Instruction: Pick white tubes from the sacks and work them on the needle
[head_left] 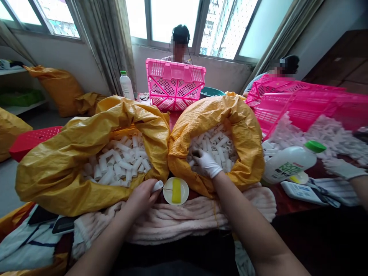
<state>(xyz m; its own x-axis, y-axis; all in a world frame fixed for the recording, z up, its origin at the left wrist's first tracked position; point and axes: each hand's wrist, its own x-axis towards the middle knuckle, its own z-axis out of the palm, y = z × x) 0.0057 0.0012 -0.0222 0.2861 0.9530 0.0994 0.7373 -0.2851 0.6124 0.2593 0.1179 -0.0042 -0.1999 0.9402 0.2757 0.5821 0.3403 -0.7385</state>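
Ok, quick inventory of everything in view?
woven sacks: 2, yellow, side by side in front, open
tubes: many, white, inside both sacks
small plate: 1, white, between sacks, holding a yellow strip
bottles: 2, white with green caps, right and far side
crates: at least 2, pink, far side and right
crate: 1, red, far left
blanket: 1, pale pink, along the near edge
co-workers: 2, far side
left hand: 1, bare, closed on a white piece
right hand: 1, white glove, in right sack
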